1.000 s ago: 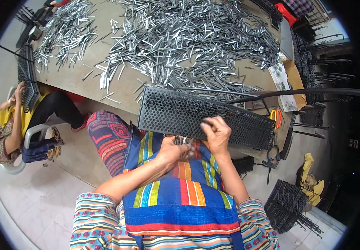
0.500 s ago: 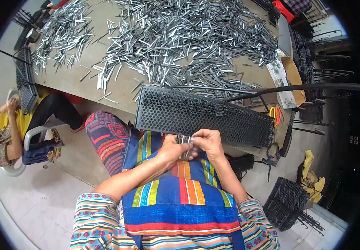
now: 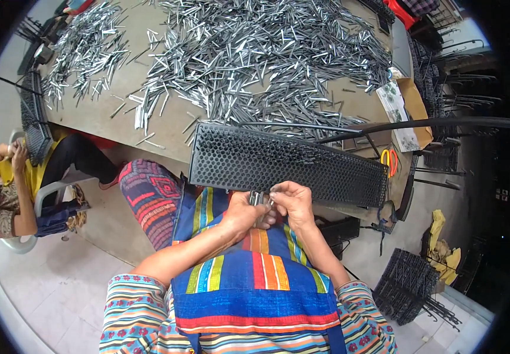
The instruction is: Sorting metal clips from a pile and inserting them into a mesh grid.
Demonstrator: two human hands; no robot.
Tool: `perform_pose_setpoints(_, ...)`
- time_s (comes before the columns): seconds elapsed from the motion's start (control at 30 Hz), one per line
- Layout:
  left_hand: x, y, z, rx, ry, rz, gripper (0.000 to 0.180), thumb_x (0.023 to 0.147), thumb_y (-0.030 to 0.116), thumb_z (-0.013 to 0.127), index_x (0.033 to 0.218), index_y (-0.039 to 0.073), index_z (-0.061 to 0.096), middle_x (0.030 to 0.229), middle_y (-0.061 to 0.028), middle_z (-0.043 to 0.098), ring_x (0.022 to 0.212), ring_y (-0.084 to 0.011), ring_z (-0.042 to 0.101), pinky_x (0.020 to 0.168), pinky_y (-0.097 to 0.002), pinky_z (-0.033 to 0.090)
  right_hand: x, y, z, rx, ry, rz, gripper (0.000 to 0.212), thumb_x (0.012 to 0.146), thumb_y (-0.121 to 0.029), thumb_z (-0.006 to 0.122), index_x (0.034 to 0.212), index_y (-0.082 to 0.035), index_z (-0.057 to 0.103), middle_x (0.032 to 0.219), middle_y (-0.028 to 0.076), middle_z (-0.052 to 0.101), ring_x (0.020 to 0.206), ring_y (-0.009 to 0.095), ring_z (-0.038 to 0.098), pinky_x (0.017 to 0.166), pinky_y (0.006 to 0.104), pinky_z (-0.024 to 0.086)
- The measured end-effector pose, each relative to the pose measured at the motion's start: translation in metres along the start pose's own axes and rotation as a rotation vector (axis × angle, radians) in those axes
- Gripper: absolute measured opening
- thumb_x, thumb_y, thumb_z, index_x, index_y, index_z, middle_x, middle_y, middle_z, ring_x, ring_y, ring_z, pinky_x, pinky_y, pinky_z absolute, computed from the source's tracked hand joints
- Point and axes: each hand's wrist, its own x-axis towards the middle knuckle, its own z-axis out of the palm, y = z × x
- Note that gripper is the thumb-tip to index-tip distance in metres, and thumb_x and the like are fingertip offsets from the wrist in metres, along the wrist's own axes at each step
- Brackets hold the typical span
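Observation:
Above my lap, my left hand (image 3: 245, 211) is closed around a small bundle of slim silvery metal pieces (image 3: 256, 198). My right hand (image 3: 295, 205) pinches with thumb and forefinger at the right side of that bundle, where a short slim metal piece (image 3: 271, 202) shows at the fingertips. Just beyond both hands, a long black perforated rack (image 3: 231, 159) leans tilted against the table edge. Rows of its holes face me, and darker bits stand in its middle part. The exact shape of the held pieces is too small to tell.
Heaps of loose slim metal pieces (image 3: 255, 53) cover the table (image 3: 175, 133). Orange-handled scissors (image 3: 389, 162) and an open cardboard box (image 3: 413, 106) lie on the right. At left, another person (image 3: 13, 189) sits by a similar rack. Black racks (image 3: 405, 283) stand on the floor.
My right fingertips have shifted slightly, and a slim piece now shows between them beside the bundle. My left hand keeps its grip. The seated person's hands have moved a little.

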Motion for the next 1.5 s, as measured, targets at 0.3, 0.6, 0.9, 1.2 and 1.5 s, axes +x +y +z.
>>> perform_pose_setpoints(0.3,0.002,-0.005,0.002,-0.006,0.017,0.055,0.006,0.089,0.000,0.059,0.092,-0.002,0.063,0.079,-0.0123,0.069,0.064,-0.0181,0.068,0.055,-0.0290,0.058,-0.001,0.004,-0.011,0.004,-0.055,0.066,0.002,0.082,0.001,0.066,0.084,0.000,0.065,0.069,0.005,0.065,0.048,0.006,0.051,0.045,0.0195,0.039)
perform_pose_setpoints(0.6,0.009,-0.015,-0.002,-0.098,-0.001,-0.084,0.011,0.087,-0.002,0.056,0.096,0.001,0.060,0.084,-0.0099,0.067,0.068,-0.0181,0.067,0.064,-0.0309,0.058,0.025,-0.016,-0.029,-0.057,0.255,-0.489,0.007,0.081,0.000,0.067,0.088,0.000,0.065,0.065,-0.001,0.057,0.047,0.004,0.043,0.044,0.0184,0.032)
perform_pose_setpoints(0.9,0.000,-0.019,-0.006,0.134,-0.118,-0.044,0.023,0.078,-0.011,0.052,0.099,-0.004,0.060,0.087,-0.0106,0.065,0.074,-0.0188,0.065,0.070,-0.0294,0.056,0.042,-0.025,-0.039,-0.629,0.339,-0.940,0.008,0.078,0.006,0.067,0.086,0.003,0.065,0.082,0.004,0.060,0.067,0.007,0.052,0.059,0.0201,0.042)
perform_pose_setpoints(1.2,-0.004,-0.019,-0.009,0.051,-0.065,-0.020,0.019,0.074,-0.009,0.053,0.090,-0.003,0.063,0.082,-0.0085,0.066,0.070,-0.0150,0.064,0.062,-0.0253,0.053,0.037,-0.023,-0.035,-0.646,0.305,-0.968,0.009,0.076,0.008,0.067,0.084,0.004,0.067,0.083,0.006,0.063,0.069,0.010,0.056,0.060,0.0218,0.044)
perform_pose_setpoints(1.5,-0.012,-0.017,-0.001,-0.025,0.027,0.009,0.012,0.079,-0.006,0.059,0.089,-0.001,0.064,0.079,-0.0084,0.067,0.067,-0.0138,0.065,0.058,-0.0236,0.054,0.042,-0.012,-0.030,-0.625,0.374,-0.939,0.008,0.075,0.007,0.068,0.083,0.004,0.067,0.079,0.006,0.062,0.066,0.010,0.056,0.059,0.0227,0.044)
